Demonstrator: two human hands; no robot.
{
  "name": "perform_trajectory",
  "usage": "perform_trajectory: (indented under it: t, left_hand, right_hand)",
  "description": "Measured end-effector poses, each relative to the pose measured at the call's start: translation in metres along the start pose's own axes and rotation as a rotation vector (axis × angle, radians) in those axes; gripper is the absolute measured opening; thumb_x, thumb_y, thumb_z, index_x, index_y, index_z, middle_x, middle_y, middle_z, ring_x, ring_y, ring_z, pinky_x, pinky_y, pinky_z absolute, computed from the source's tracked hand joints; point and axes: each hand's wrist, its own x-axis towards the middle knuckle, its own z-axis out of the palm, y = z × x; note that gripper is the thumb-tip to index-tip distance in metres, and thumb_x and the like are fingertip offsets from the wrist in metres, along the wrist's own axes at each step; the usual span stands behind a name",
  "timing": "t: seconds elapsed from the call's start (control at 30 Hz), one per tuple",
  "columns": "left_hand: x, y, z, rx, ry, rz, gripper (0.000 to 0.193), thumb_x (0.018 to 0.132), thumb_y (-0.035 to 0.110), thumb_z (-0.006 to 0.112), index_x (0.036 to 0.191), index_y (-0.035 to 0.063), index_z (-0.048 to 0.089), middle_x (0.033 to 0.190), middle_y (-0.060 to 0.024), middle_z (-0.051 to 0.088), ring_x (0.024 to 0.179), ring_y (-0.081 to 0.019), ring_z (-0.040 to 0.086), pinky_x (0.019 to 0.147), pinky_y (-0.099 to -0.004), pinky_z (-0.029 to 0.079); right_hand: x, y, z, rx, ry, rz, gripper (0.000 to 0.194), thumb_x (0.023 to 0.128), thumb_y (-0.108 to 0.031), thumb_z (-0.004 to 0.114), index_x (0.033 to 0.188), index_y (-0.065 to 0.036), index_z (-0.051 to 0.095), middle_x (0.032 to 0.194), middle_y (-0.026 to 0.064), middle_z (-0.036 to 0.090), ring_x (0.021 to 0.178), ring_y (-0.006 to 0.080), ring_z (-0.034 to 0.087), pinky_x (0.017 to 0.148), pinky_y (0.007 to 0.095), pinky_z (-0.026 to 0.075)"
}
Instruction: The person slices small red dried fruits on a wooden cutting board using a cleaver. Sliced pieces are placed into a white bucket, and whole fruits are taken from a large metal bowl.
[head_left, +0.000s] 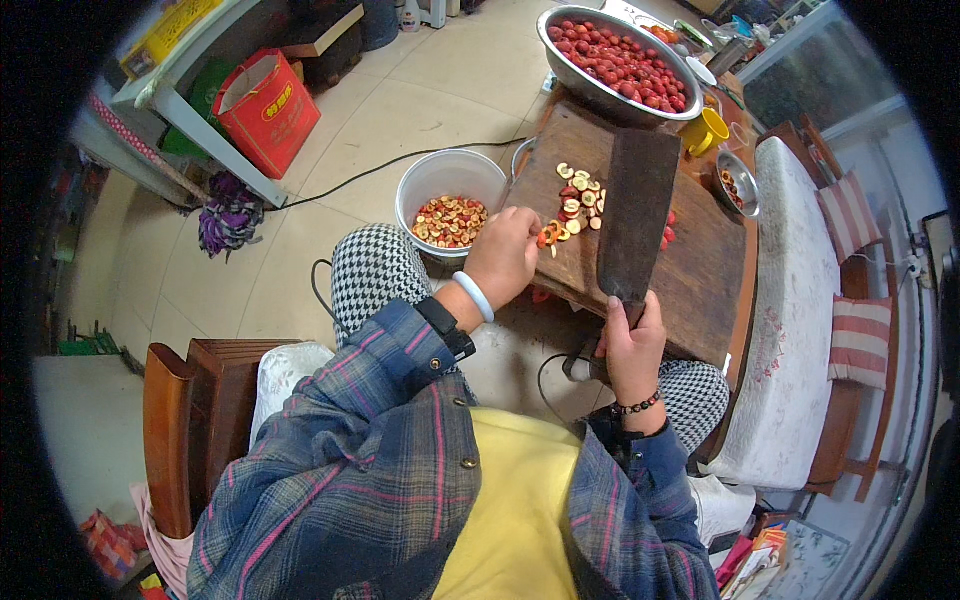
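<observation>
My right hand (636, 346) grips the handle of a broad, dark cleaver (637, 214), its blade lying over a worn wooden cutting board (701, 262). Beside the blade's left side are cut slices of red hawthorn fruit (579, 199), pale inside. A few red fruits (667, 231) show past its right side. With fingers bent, my left hand (504, 251) is at the board's left edge against orange-red fruit pieces (551, 234); its fingertips are partly hidden. Just left of that hand, a white plastic bucket (450, 171) holds many cut pieces.
A large metal basin (551, 56) of whole red fruits stands beyond the board. Right of it are a yellow mug (706, 131) and a small metal bowl (739, 169) with scraps. A black cable (390, 163) crosses the tiled floor. A covered wooden bench (787, 300) runs along the right.
</observation>
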Motion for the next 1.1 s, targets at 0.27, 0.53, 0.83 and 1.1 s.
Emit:
perform_trajectory:
  t: [0.27,0.53,0.83,1.1]
  left_hand:
    - [0.004,0.009,-0.005,0.027,-0.034,0.018,0.033,0.091,0.008,0.08,0.119,0.001,0.064,0.108,-0.0185,0.069,0.096,-0.0365,0.071,0.084,-0.0453,0.059]
    - [0.009,0.006,0.0,0.136,-0.05,0.111,0.035,0.092,0.012,0.081,0.123,0.0017,0.069,0.111,-0.0186,0.068,0.102,-0.0391,0.069,0.091,-0.0459,0.057]
    - [0.012,0.005,-0.003,-0.046,-0.028,-0.12,0.022,0.096,0.002,0.071,0.117,-0.0004,0.072,0.105,-0.0184,0.072,0.096,-0.0342,0.074,0.085,-0.0417,0.06]
    - [0.016,0.003,-0.005,-0.042,-0.012,-0.058,0.026,0.098,0.002,0.066,0.123,-0.0015,0.074,0.115,-0.0198,0.075,0.107,-0.0338,0.074,0.093,-0.041,0.059]
  right_hand:
    - [0.004,0.033,-0.012,0.074,0.027,0.023,0.014,0.11,-0.012,0.068,0.118,-0.002,0.062,0.074,0.002,0.064,0.057,0.0106,0.06,0.051,0.0296,0.047]
    - [-0.001,0.059,-0.012,0.105,0.079,0.006,0.014,0.108,-0.013,0.07,0.114,-0.002,0.063,0.076,0.0043,0.065,0.062,0.0126,0.061,0.057,0.0326,0.046]
    - [0.0,0.056,-0.012,0.109,0.021,0.035,0.013,0.11,-0.01,0.065,0.119,-0.002,0.06,0.07,0.0012,0.061,0.05,0.0096,0.054,0.047,0.0279,0.045]
    - [-0.002,0.044,-0.01,0.159,0.033,0.134,0.013,0.107,-0.012,0.071,0.114,-0.004,0.062,0.068,0.0007,0.062,0.051,0.0092,0.058,0.046,0.0297,0.045]
